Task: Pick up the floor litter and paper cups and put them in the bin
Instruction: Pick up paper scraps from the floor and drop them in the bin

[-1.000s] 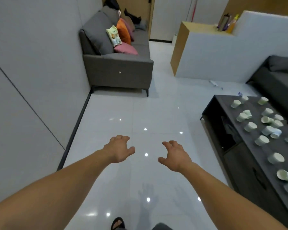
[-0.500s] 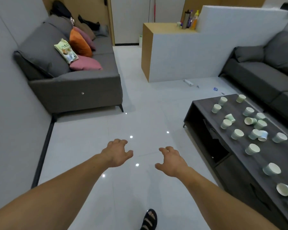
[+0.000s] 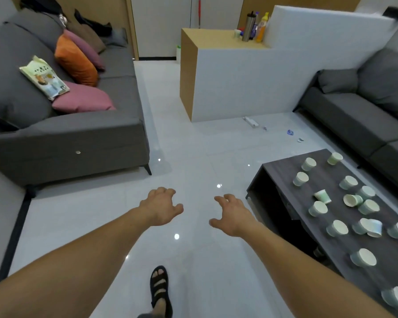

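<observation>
Nothing is held: the left hand [image 3: 159,206] and right hand [image 3: 233,214] are stretched forward with loosely spread fingers. Pale green paper cups [image 3: 338,227] remain scattered on the dark wooden coffee table [image 3: 283,171], small scraps of litter [image 3: 290,132] lie on the white tiled floor [image 3: 193,157] beyond it, and no bin is seen, so the task appears barely begun.

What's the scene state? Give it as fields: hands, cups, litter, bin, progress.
left hand: open, empty, held out over the floor
right hand: open, empty, near the coffee table's corner
paper cups: many scattered on the dark coffee table, a few on their sides
floor litter: small scraps on the tiles beside the white partition
bin: not in view
progress: nothing picked up yet
</observation>
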Action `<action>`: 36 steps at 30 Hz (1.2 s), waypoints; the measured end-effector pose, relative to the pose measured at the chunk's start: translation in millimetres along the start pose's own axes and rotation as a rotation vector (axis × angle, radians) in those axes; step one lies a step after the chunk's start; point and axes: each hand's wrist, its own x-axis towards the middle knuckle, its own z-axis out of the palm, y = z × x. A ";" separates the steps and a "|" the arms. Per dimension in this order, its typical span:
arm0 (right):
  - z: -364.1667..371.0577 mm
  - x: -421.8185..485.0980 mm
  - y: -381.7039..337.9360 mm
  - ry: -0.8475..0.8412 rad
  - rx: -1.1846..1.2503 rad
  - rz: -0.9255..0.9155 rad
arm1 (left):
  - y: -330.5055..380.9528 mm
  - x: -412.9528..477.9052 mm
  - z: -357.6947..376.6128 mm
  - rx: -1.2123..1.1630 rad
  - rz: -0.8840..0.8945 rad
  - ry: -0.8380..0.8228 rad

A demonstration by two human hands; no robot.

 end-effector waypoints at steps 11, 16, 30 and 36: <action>-98.6 178.4 36.5 0.029 0.097 0.169 | 57.3 229.1 -101.2 0.098 0.152 -0.095; -153.3 276.4 90.3 0.062 0.108 0.191 | 120.2 339.4 -129.0 0.123 0.204 -0.100; -313.3 487.1 244.3 0.079 0.153 0.242 | 285.1 597.6 -210.9 0.161 0.253 -0.107; -369.9 594.0 309.8 0.093 0.169 0.345 | 354.9 738.5 -237.7 0.177 0.344 -0.156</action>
